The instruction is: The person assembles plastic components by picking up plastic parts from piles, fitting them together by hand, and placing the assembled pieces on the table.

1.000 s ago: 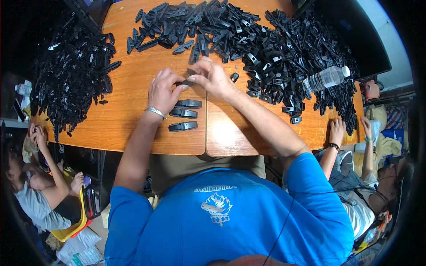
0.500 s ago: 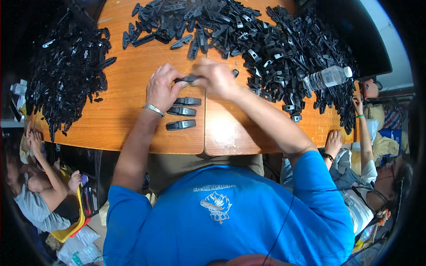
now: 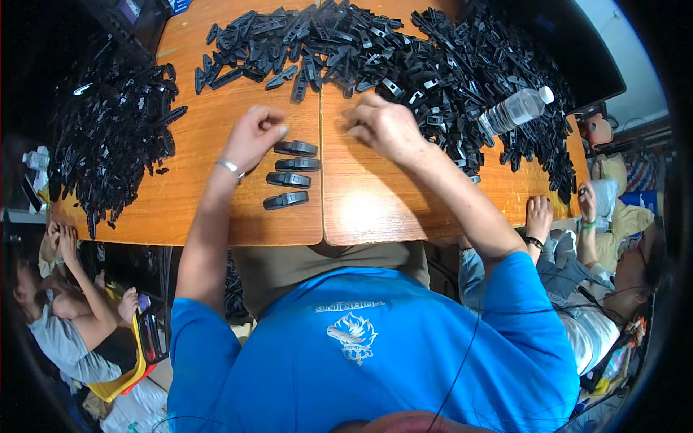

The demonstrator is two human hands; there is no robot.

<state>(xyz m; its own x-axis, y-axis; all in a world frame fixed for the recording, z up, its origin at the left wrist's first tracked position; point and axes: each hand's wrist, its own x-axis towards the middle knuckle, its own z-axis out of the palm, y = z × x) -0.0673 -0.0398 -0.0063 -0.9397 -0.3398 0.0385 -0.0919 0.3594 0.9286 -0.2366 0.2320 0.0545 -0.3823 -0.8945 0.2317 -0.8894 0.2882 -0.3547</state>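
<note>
My left hand rests on the wooden table with its fingers curled in and nothing visible in them. Its thumb side is right beside a black plastic clip. That clip lies at the top of a short column of several matching clips. My right hand is also curled, knuckles up. It sits at the near edge of a big heap of black plastic parts, and I see nothing held in it. A silver bracelet circles my left wrist.
A second heap of black parts covers the table's left side. A clear water bottle lies on the right heap. Other people sit low at the left and at the right, one hand on the table edge.
My hands were together holding a black clip over the table seam. They have come apart, the clip lies at the top of the column, and my right hand moved toward the heap.
</note>
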